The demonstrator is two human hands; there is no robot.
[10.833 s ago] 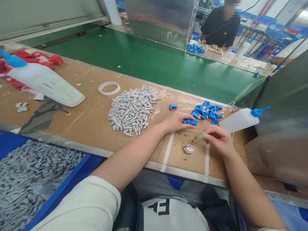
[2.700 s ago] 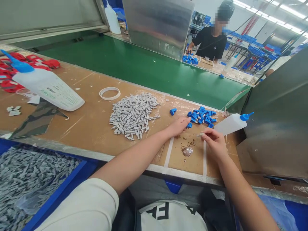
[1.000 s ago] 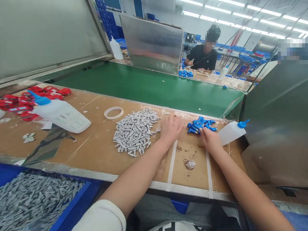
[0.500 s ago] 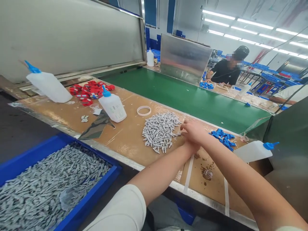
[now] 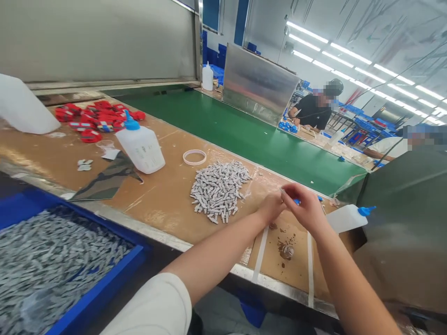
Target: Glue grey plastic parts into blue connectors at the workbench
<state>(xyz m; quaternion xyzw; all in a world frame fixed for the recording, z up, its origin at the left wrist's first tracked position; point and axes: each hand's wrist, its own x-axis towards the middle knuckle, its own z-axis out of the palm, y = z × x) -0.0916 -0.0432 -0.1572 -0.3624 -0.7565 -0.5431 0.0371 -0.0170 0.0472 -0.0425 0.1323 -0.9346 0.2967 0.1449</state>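
Observation:
My right hand [image 5: 305, 204] is closed, its thumb and forefinger pinched on a small grey piece [image 5: 282, 190] of which just the tip shows. My left hand [image 5: 272, 208] is right beside it, fingers curled; what they hold is hidden. The two hands meet above the bench, right of a pile of small grey plastic pieces [image 5: 218, 188]. Behind my right hand lie blue plastic parts [image 5: 297, 201], mostly covered by it. A white squeeze bottle with a blue nozzle [image 5: 347, 217] leans to the right of that hand.
A green conveyor belt [image 5: 209, 123] runs behind the bench. Left on the bench are a tape roll [image 5: 194, 157], another squeeze bottle [image 5: 141, 148] and red parts [image 5: 99, 116]. A blue bin [image 5: 129, 265] of grey pieces stands at lower left. Co-workers [image 5: 314, 107] sit across the belt.
My view has turned to the right. My right hand has shifted off the top of my left hand to its right side, and a small grey piece now shows at its fingertips.

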